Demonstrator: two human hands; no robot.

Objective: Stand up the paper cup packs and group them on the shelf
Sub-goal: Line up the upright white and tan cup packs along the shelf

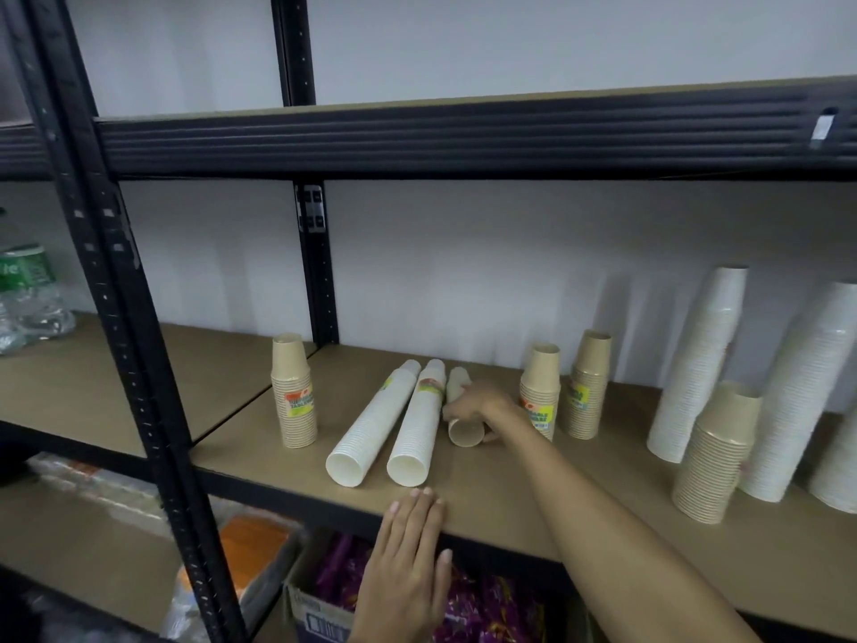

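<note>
Paper cup packs are spread along the brown shelf [510, 512] across the middle of the frame. Biggest are the tall white packs [700, 359] standing at the right, close to the back wall. At centre we see two long white packs [375, 424] lying side by side, touching, open mouths toward the front edge. Shorter tan packs stand upright: one left of centre [293, 396], a pair [540, 392] right of centre, and one [714, 457] before the tall ones. A small tan pack [465, 433] lies just beside the long white ones. Our right hand [482, 403] curls over it, thumb underneath. Our left hand [408, 549] lies flat, fingers straight, on the shelf's front edge, holding nothing. Bare board shows along the front lip and between the pair and the tall packs.
</note>
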